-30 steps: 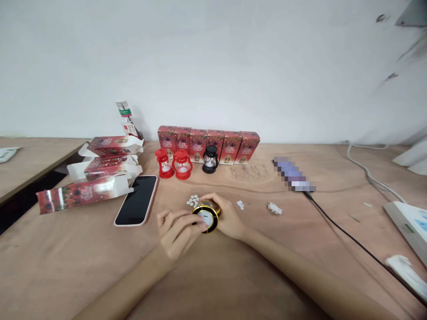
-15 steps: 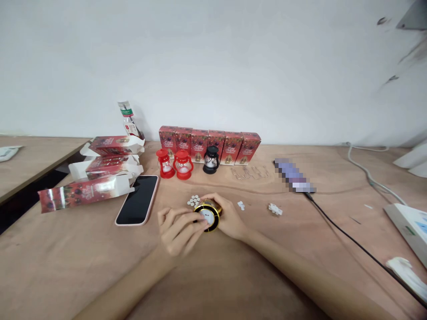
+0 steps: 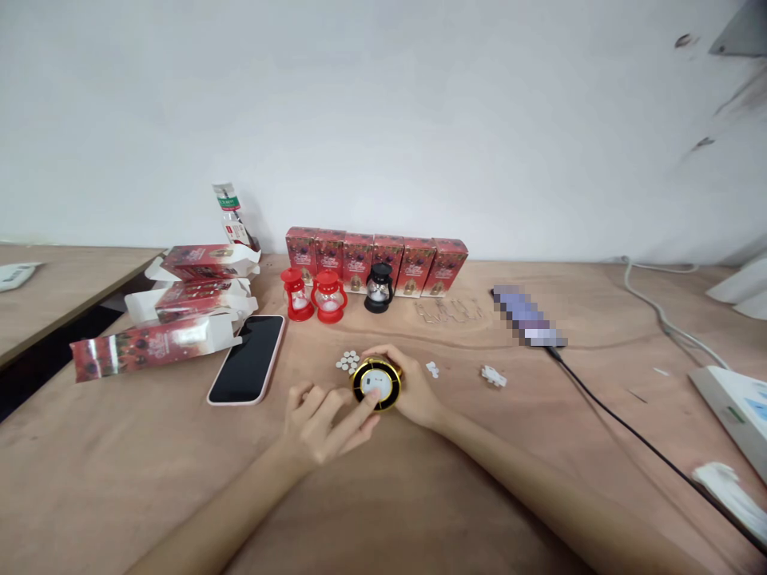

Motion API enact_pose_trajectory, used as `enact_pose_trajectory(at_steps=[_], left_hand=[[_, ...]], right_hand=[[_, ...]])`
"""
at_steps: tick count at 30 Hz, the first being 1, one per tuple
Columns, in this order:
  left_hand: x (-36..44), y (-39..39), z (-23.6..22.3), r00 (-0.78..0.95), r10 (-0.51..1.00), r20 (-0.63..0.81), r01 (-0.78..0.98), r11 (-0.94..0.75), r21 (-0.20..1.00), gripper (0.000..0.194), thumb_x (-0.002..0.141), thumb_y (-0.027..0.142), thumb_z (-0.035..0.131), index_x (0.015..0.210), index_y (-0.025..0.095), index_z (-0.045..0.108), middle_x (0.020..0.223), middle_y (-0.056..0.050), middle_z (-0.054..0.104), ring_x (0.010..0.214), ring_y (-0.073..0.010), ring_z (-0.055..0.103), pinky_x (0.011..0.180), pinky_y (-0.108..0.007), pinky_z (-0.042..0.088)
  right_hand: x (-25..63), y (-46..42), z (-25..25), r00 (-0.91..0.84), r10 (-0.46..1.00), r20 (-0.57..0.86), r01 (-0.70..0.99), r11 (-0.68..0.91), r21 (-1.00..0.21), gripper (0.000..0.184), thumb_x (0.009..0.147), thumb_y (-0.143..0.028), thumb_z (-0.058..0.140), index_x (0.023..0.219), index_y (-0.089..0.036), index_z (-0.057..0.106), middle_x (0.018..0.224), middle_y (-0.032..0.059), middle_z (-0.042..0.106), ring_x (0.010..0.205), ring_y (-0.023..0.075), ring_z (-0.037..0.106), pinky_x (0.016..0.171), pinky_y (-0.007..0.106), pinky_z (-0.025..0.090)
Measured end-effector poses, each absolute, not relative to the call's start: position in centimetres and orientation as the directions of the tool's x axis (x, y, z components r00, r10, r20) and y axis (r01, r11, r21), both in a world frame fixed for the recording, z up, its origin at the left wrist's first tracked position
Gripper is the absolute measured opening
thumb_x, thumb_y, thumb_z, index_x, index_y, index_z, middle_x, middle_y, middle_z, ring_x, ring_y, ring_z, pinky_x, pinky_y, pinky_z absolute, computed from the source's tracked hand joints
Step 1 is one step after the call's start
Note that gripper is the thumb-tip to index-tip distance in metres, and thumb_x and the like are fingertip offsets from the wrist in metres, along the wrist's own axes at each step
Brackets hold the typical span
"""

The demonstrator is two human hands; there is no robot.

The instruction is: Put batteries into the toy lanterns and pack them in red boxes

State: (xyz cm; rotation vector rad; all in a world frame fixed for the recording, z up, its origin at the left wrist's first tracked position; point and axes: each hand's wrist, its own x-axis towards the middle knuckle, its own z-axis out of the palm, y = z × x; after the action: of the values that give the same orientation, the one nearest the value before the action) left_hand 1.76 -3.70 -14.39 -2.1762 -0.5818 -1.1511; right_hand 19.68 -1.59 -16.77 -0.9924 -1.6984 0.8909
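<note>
Left hand (image 3: 320, 427) now lower, one finger (image 3: 359, 415) extended onto one gold-rimmed base (image 3: 377, 381), right hand (image 3: 415, 393) clasped around it

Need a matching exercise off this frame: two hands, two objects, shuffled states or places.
1. Left hand
2. Right hand
3. Black lantern
4. Pink-edged phone

A. Standing before the row of red boxes
B. Gripping the gold-rimmed object from the side
C. Lying flat, screen dark
D. Touching the gold-rimmed object's pale centre

Pairs: 1-D, 2-B, 3-A, 4-C
</note>
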Motion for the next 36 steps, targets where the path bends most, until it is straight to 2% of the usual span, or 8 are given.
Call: enact_pose_trajectory(at_steps=[5, 9, 17, 23, 28, 33, 36], left_hand=[[1.9, -3.5, -14.6, 0.537, 0.101, 0.838, 0.621, -0.719, -0.311, 0.018, 0.079, 0.023, 0.066, 0.097, 0.022, 0.065, 0.056, 0.004, 0.054, 0.055, -0.0141, 0.044, 0.058, -0.029, 0.025], [1.8, -3.3, -14.5, 0.563, 0.119, 0.818, 0.607, -0.731, -0.312, 0.020, 0.079, 0.017, 0.064, 0.098, 0.020, 0.062, 0.058, 0.004, 0.055, 0.055, -0.0133, 0.044, 0.059, -0.029, 0.027], [1.8, -3.2, -14.8, 0.578, 0.134, 0.805, 0.594, -0.745, -0.303, 0.018, 0.081, 0.014, 0.060, 0.098, 0.018, 0.058, 0.056, 0.004, 0.054, 0.053, -0.0135, 0.045, 0.059, -0.028, 0.029], [1.7, -3.0, -15.1, 0.505, 0.229, 0.832, 0.599, -0.787, -0.147, 0.013, 0.091, 0.023, 0.049, 0.101, 0.015, 0.054, 0.062, 0.001, 0.056, 0.056, -0.0147, 0.049, 0.060, -0.028, 0.033], [1.3, -3.2, -15.3, 0.484, 0.275, 0.831, 0.589, -0.805, -0.076, 0.018, 0.092, 0.033, 0.051, 0.096, 0.016, 0.054, 0.077, -0.006, 0.059, 0.065, -0.0171, 0.054, 0.062, -0.029, 0.037], [1.4, -3.3, -15.7, 0.455, 0.335, 0.826, 0.548, -0.836, 0.037, 0.014, 0.086, 0.028, 0.059, 0.095, 0.019, 0.052, 0.098, -0.012, 0.060, 0.086, -0.0221, 0.059, 0.070, -0.033, 0.044], [1.6, -3.1, -16.1, 0.443, 0.332, 0.833, 0.477, -0.874, 0.094, 0.014, 0.085, 0.025, 0.059, 0.092, 0.019, 0.048, 0.098, -0.012, 0.062, 0.088, -0.0223, 0.061, 0.072, -0.033, 0.046]], right_hand=[[19.7, -1.6, -16.7, -0.217, 0.908, 0.358, 0.220, 0.403, -0.889, 0.031, 0.067, -0.017, 0.061, 0.097, -0.021, 0.056, 0.095, 0.0033, 0.069, 0.085, 0.0191, 0.065, 0.076, 0.031, 0.050], [19.6, -1.5, -17.0, -0.202, 0.902, 0.382, 0.221, 0.422, -0.879, 0.031, 0.067, -0.017, 0.061, 0.098, -0.021, 0.056, 0.096, 0.0038, 0.069, 0.086, 0.0193, 0.065, 0.077, 0.031, 0.050], [19.5, -1.5, -17.1, -0.200, 0.901, 0.385, 0.242, 0.426, -0.872, 0.033, 0.066, -0.016, 0.060, 0.098, -0.022, 0.056, 0.098, 0.0038, 0.069, 0.088, 0.0197, 0.065, 0.077, 0.032, 0.050], [19.4, -1.6, -16.9, -0.235, 0.890, 0.391, 0.241, 0.443, -0.864, 0.034, 0.066, -0.014, 0.059, 0.099, -0.022, 0.056, 0.098, 0.0034, 0.069, 0.089, 0.0190, 0.065, 0.078, 0.031, 0.050], [19.5, -1.7, -16.8, -0.259, 0.881, 0.397, 0.304, 0.464, -0.832, 0.033, 0.067, -0.015, 0.060, 0.098, -0.022, 0.057, 0.096, 0.0042, 0.069, 0.086, 0.0197, 0.064, 0.074, 0.031, 0.049], [19.5, -1.7, -16.9, -0.281, 0.848, 0.450, 0.349, 0.527, -0.775, 0.029, 0.069, -0.014, 0.057, 0.098, -0.021, 0.058, 0.095, 0.0041, 0.069, 0.086, 0.0189, 0.064, 0.076, 0.031, 0.049], [19.4, -1.7, -17.0, -0.286, 0.834, 0.472, 0.359, 0.549, -0.755, 0.027, 0.071, -0.013, 0.055, 0.096, -0.022, 0.059, 0.094, 0.0036, 0.069, 0.087, 0.0185, 0.063, 0.077, 0.031, 0.048]])
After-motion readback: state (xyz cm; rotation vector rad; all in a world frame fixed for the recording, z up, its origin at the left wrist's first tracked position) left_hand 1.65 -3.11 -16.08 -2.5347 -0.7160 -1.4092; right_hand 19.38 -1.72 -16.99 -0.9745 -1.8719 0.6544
